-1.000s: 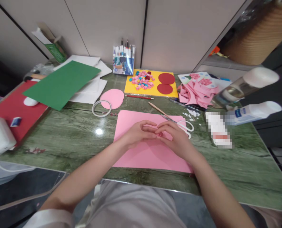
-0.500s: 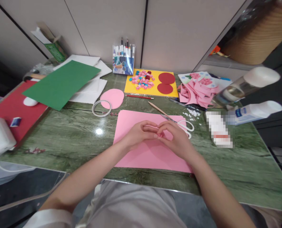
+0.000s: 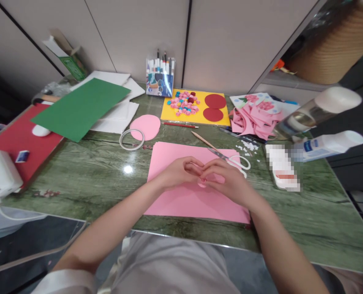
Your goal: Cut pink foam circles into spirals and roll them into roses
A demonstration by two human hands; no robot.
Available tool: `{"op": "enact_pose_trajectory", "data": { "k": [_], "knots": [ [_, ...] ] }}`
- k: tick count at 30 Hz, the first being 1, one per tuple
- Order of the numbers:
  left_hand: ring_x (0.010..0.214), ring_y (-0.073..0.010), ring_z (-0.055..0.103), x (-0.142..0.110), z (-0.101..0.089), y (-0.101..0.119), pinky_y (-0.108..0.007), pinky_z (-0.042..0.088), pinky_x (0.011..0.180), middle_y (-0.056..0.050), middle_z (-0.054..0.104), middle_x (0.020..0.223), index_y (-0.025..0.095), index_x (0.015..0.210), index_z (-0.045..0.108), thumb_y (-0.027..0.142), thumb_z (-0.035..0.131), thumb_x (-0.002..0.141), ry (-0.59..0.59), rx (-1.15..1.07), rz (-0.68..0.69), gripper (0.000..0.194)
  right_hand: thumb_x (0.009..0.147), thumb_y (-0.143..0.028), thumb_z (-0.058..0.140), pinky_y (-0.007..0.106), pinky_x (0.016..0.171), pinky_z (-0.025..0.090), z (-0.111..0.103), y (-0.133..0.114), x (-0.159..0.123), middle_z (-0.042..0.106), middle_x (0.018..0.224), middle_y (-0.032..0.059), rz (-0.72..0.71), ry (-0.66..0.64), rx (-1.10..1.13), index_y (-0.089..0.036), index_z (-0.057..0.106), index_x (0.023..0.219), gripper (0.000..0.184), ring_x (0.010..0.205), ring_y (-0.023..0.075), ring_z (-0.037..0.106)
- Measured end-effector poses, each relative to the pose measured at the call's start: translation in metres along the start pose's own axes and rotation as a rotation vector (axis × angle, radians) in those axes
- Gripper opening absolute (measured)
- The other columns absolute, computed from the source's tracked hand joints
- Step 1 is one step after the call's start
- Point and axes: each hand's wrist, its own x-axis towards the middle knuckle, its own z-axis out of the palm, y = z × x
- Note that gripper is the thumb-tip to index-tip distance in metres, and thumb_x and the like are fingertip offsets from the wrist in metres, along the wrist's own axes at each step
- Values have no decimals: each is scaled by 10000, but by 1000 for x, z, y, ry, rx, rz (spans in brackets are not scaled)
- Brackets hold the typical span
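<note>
Two hands: left hand (image 3: pixel 183 173) and right hand (image 3: pixel 230 179) are both pinching one small pink paper piece (image 3: pixel 202 183) between fingertips, above one stack of pink sheets (image 3: pixel 175 202) (sheet count unreadable). From there: one pair of scissors (image 3: pixel 240 161) is lying at 2 o'clock. One red pencil (image 3: pixel 179 125) is lying at 11, one bare-wood pencil (image 3: pixel 204 139) at 12. One yellow sheet (image 3: pixel 169 119) at 12 is carrying two dark red discs (image 3: pixel 214 101) plus uncountable coloured bits (image 3: pixel 184 107). Containers: one clear pen case (image 3: pixel 160 84) at 11 is holding several pens; one green box (image 3: pixel 73 67) at 10 is gaping, contents hidden.
</note>
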Motion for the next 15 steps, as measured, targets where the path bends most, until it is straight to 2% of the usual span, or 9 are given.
{"op": "enact_pose_trajectory", "data": {
  "k": [7, 11, 15],
  "knots": [
    [724, -152, 627, -2, -3, 1, -273, 482, 651, -39, 651, 768, 158, 924, 577, 152, 754, 550, -63, 160, 22, 413, 781, -269, 625, 274, 702, 470, 1, 1, -2, 625, 872, 34, -66, -72, -5, -244, 685, 813, 72, 811, 150, 581],
    [702, -136, 619, -2, -2, -1, -264, 479, 653, -33, 651, 760, 162, 915, 588, 154, 743, 558, -23, 186, 47, 389, 780, -273, 626, 275, 677, 470, 2, 2, -3, 616, 883, 41, -76, -75, -54, -252, 683, 868, 107, 795, 153, 576],
    [732, -151, 630, 0, 1, -3, -271, 484, 667, -56, 666, 793, 154, 912, 590, 155, 733, 573, 50, 123, 79, 368, 795, -244, 605, 318, 718, 475, 4, 4, -2, 616, 885, 47, -101, 15, -132, -256, 684, 847, 95, 833, 176, 571]
  ]
}}
